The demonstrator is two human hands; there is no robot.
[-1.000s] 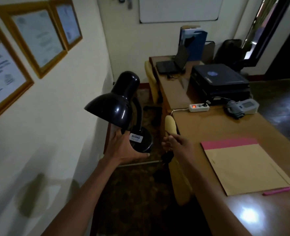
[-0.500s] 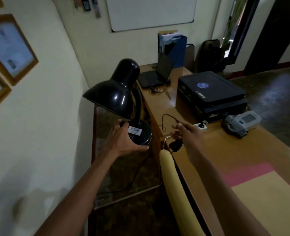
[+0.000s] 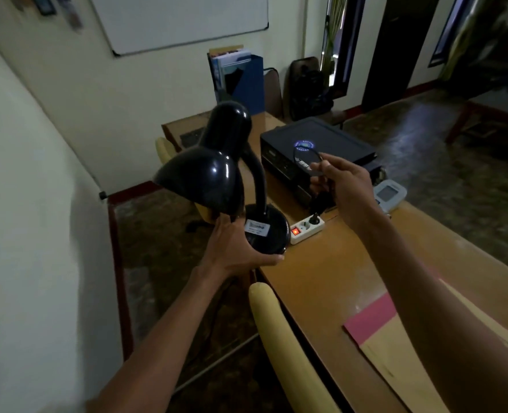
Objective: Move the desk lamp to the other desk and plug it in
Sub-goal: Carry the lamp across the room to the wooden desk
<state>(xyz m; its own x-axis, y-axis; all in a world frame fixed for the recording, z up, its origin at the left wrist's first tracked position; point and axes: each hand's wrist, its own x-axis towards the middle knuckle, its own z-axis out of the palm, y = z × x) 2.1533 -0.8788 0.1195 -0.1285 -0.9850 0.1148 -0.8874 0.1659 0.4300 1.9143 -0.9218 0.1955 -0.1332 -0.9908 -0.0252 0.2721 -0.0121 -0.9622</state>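
Observation:
A black desk lamp (image 3: 214, 177) with a gooseneck and round base hangs over the left edge of the wooden desk (image 3: 330, 272). My left hand (image 3: 235, 248) cups its base from below. My right hand (image 3: 345, 189) is raised above the desk, its fingers pinching the lamp's thin black cord (image 3: 306, 159), which loops up over them. The black plug (image 3: 318, 205) dangles under that hand, just above a white power strip (image 3: 306, 229) with a lit red switch.
A black printer (image 3: 318, 147) stands behind the power strip, a white device (image 3: 390, 193) to its right. A blue file box (image 3: 241, 81) sits at the desk's far end. A yellow chair back (image 3: 279, 332) presses against the desk edge. Pink and tan envelopes (image 3: 396, 338) lie near me.
The lamp has been carried right, up to the desk edge. My right hand rose and moved forward with the cord, bringing the plug over the power strip.

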